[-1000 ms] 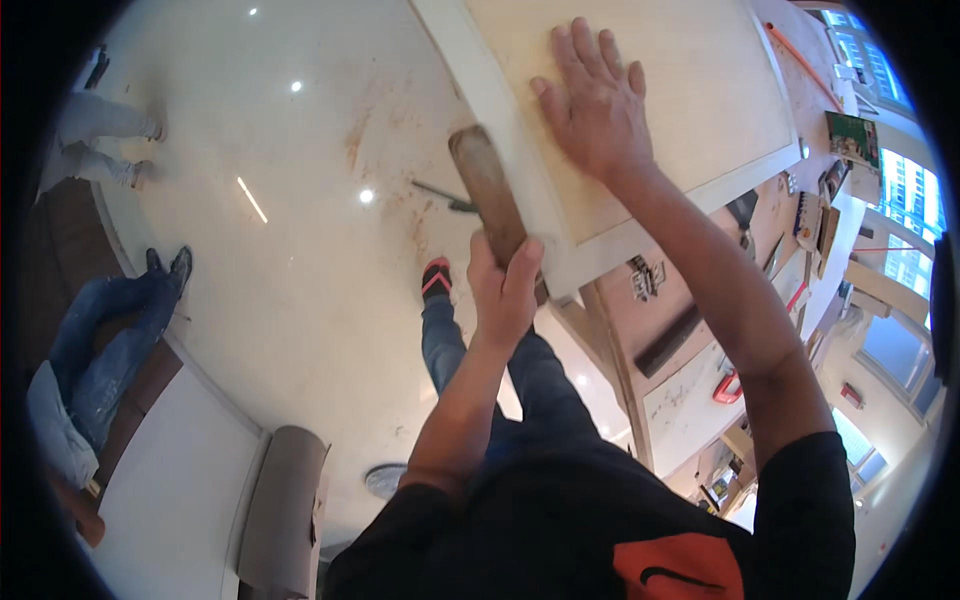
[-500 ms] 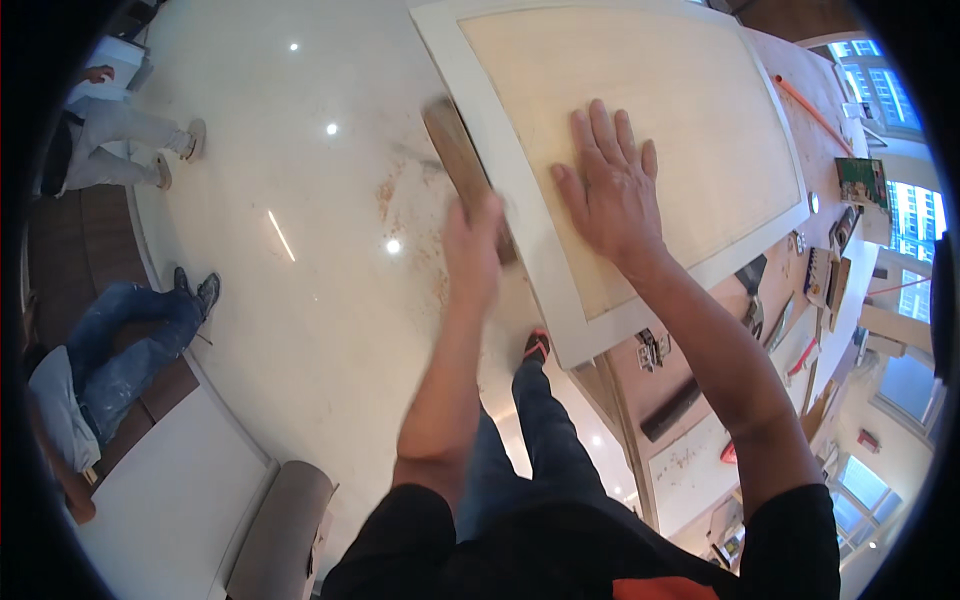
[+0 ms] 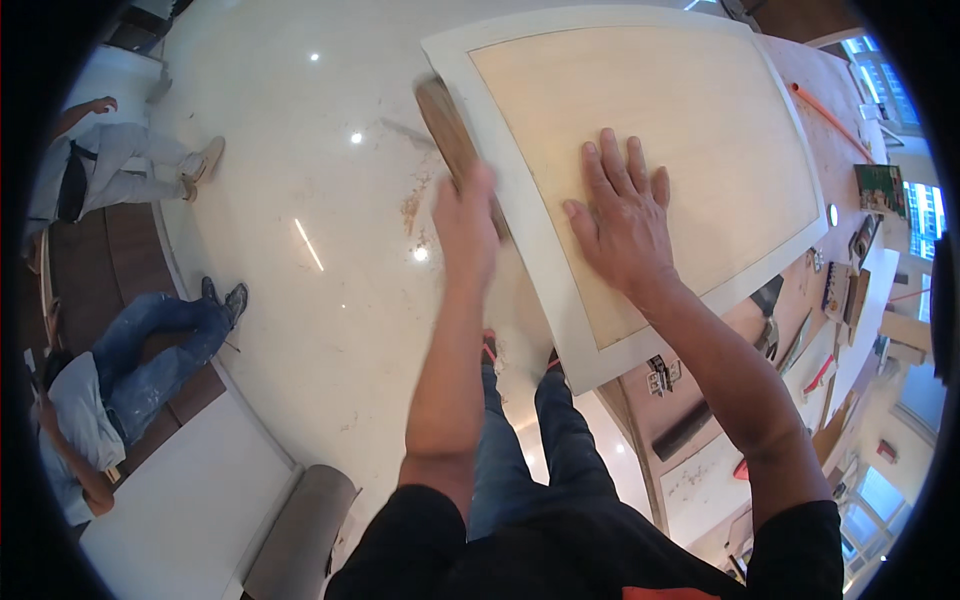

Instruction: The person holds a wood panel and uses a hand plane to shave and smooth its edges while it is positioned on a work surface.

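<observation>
A large pale panel [image 3: 720, 130] with a white border lies over the edge of a workbench. My right hand [image 3: 628, 225] presses flat on its cream middle, fingers spread. Along the panel's left edge, my left hand [image 3: 466, 225] is closed round a long brown wooden block [image 3: 446, 122]. The block is tilted, its far end pointing away and slightly left. Motion blurs the left hand, and its fingers partly hide the block's near end. Whether the block touches the panel's edge I cannot tell.
The workbench [image 3: 690, 395] to the right carries a hammer [image 3: 768, 335], a dark cylinder [image 3: 682, 430] and an orange tube [image 3: 830, 120]. Brown shavings [image 3: 412, 205] lie on the glossy floor. Two people [image 3: 160, 350] are at the left, near a grey roll [image 3: 300, 535].
My left hand and the block have shifted slightly away along the panel's edge. The whole view has moved a little, bringing more of both people into sight. My right hand stays on the panel.
</observation>
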A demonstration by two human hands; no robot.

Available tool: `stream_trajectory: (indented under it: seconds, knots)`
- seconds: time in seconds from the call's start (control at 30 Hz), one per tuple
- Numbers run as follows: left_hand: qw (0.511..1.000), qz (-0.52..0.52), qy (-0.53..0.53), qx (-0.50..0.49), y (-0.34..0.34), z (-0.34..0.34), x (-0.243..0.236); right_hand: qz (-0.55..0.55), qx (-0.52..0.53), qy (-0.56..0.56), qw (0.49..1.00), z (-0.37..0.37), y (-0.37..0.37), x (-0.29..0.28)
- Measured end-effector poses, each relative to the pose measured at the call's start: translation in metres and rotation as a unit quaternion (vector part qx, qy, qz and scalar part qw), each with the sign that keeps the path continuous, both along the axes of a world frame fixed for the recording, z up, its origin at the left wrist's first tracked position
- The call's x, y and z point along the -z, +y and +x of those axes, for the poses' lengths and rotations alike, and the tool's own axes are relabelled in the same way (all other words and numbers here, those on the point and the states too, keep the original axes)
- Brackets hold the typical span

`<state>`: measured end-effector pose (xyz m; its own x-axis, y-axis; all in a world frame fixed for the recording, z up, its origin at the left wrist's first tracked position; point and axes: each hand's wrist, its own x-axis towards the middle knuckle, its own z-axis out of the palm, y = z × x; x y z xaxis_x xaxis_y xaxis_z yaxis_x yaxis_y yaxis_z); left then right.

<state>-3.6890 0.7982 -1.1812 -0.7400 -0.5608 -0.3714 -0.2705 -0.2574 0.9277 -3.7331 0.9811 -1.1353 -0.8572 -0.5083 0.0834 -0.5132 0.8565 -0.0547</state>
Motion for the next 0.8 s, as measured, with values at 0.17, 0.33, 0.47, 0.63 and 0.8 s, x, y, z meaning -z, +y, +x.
stream_trajectory:
  seconds: [0.17, 0.33, 0.47, 0.63, 0.8]
  knots:
    - [0.998, -0.008, 0.068, -0.005, -0.011, 0.016, 0.008, -0.017, -0.016, 0.001, 1.0, 0.006, -0.013, -0.001]
    - [0.991, 0.076, 0.113, -0.016, -0.114, -0.092, 0.004, -0.023, -0.029, -0.01, 0.999, 0.011, -0.031, -0.002]
    - [0.999, 0.016, 0.034, 0.004, -0.053, -0.032, 0.03, -0.005, -0.026, 0.009, 1.0, 0.005, -0.021, 0.001]
    - [0.99, 0.11, 0.082, -0.025, 0.024, 0.068, 0.015, -0.002, -0.023, 0.008, 1.0, 0.007, -0.013, 0.002]
    - [0.996, -0.024, 0.083, -0.033, -0.077, -0.048, 0.037, -0.014, -0.038, 0.006, 0.999, 0.014, -0.025, 0.004]
